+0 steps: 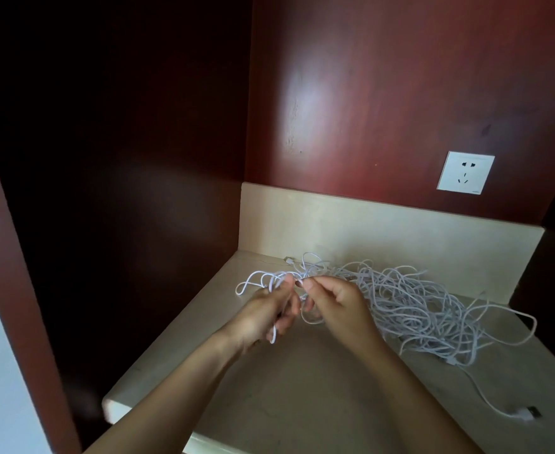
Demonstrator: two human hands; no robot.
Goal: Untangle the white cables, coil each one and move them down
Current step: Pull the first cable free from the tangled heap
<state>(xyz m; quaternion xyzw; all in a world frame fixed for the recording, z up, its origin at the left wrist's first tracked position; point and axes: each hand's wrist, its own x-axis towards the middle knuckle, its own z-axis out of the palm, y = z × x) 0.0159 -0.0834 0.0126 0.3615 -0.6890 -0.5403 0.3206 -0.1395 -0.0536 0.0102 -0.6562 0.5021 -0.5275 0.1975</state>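
The step in hand is judged to be untangling: one strand is being worked free at the left edge of the mass.

The left hand (269,314) is gripping a small bundle of strands, fingers curling round it, with one strand showing below the curled fingers. The right hand (335,304) is pinching a single strand between thumb and forefinger, right beside the left-hand fingertips. Both hands are working just above the stone countertop (302,394).

The white cables (413,309) are lying in one dense tangle immediately to the right of the right hand, with strands running from it into both grips. A few loose loops (253,284) are projecting to the left of the left hand. A USB plug (528,413) is lying well to the right of the right hand and nearer the person, at the end of a trailing strand. A wall socket (465,172) is sitting above and beyond the right hand.

No finished coil is visible, so coiling and moving down are judged not yet started.

The next move calls for drawing the pinched strand slowly out of the left-hand bundle, feeding loops through rather than pulling hard, since tension is likely to tighten the knots. Locating a free end first would simplify this.
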